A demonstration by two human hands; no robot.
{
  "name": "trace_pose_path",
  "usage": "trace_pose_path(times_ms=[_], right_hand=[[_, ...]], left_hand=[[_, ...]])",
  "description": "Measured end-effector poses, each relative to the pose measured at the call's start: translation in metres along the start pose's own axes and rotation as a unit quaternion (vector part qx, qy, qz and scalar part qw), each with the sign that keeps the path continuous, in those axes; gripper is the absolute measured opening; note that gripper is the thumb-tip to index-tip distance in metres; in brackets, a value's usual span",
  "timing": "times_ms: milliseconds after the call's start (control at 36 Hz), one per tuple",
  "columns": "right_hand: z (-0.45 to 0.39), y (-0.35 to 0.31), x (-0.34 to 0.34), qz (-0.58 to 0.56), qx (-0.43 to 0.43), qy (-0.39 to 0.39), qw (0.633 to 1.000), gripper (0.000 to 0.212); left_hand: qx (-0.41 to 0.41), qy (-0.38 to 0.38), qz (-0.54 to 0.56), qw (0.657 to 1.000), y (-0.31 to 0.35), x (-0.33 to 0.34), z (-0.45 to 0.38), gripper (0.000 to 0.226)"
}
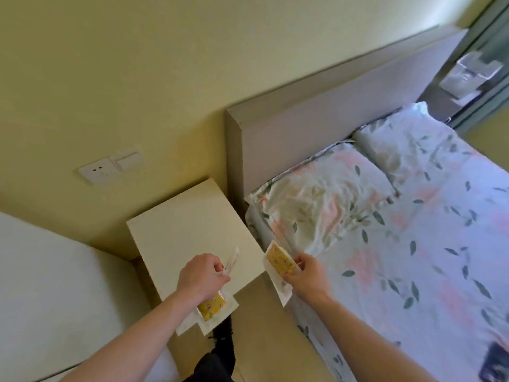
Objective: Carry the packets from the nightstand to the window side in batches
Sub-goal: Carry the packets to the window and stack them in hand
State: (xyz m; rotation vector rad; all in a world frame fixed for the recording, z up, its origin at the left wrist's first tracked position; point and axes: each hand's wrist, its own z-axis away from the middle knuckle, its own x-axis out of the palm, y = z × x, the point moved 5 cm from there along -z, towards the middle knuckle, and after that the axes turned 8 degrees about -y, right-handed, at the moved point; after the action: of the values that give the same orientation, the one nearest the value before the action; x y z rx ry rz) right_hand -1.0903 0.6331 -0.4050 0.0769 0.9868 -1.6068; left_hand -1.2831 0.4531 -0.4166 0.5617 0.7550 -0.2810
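We see the left hand (202, 274) gripping packets (212, 306) over the nightstand (190, 224), the right hand's (304, 274) fingers (289, 277) pinching another packet (279, 264) beside the bed (413, 244).

Both forearms reach forward from the lower edge of the view, bare to above the wrist, the two hands level with each other and apart. The left hand (199, 274) hangs over the near edge of the nightstand (190, 232), back of the hand up, its fingers (220, 271) curled under and pinching a batch of packets (212, 306) that trails beneath the wrist. The right hand (304, 274) sits just beyond the nightstand's bed-side corner, knuckles turned outward, thumb and fingers closed on a second batch of packets (278, 261) held upright and tilted toward the nightstand.
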Motion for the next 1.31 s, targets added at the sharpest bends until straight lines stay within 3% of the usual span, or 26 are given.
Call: trace_pose_path(times_ms=[167, 306, 472, 611, 806, 1000, 1139, 1306], right_hand=[[0.064, 0.085, -0.055, -0.056, 0.005, 0.045, 0.997, 0.018], [0.129, 0.181, -0.104, -0.079, 0.004, 0.072, 0.994, 0.024], [0.21, 0.301, -0.168, -0.114, 0.035, 0.116, 0.986, 0.028], [0.269, 0.377, -0.213, -0.137, 0.064, 0.16, 0.975, 0.032], [0.339, 0.485, -0.275, -0.157, 0.113, 0.238, 0.952, 0.035], [0.407, 0.59, -0.32, -0.183, 0.181, 0.3, 0.918, 0.029], [0.457, 0.66, -0.339, -0.202, 0.233, 0.333, 0.891, 0.029], [0.52, 0.731, -0.337, -0.245, 0.263, 0.376, 0.854, 0.032]], left_hand=[[0.053, 0.006, -0.064, 0.997, 0.093, 0.037, 0.041, 0.019], [0.108, 0.0, -0.094, 0.99, 0.175, 0.096, 0.097, 0.028], [0.157, -0.023, -0.129, 0.979, 0.275, 0.164, 0.168, 0.017], [0.213, -0.062, -0.153, 0.963, 0.349, 0.214, 0.217, 0.027], [0.316, -0.115, -0.191, 0.922, 0.462, 0.296, 0.261, 0.035], [0.358, -0.177, -0.227, 0.888, 0.557, 0.398, 0.281, 0.042], [0.389, -0.235, -0.261, 0.851, 0.616, 0.468, 0.319, 0.035], [0.441, -0.256, -0.305, 0.804, 0.669, 0.545, 0.381, 0.044]])
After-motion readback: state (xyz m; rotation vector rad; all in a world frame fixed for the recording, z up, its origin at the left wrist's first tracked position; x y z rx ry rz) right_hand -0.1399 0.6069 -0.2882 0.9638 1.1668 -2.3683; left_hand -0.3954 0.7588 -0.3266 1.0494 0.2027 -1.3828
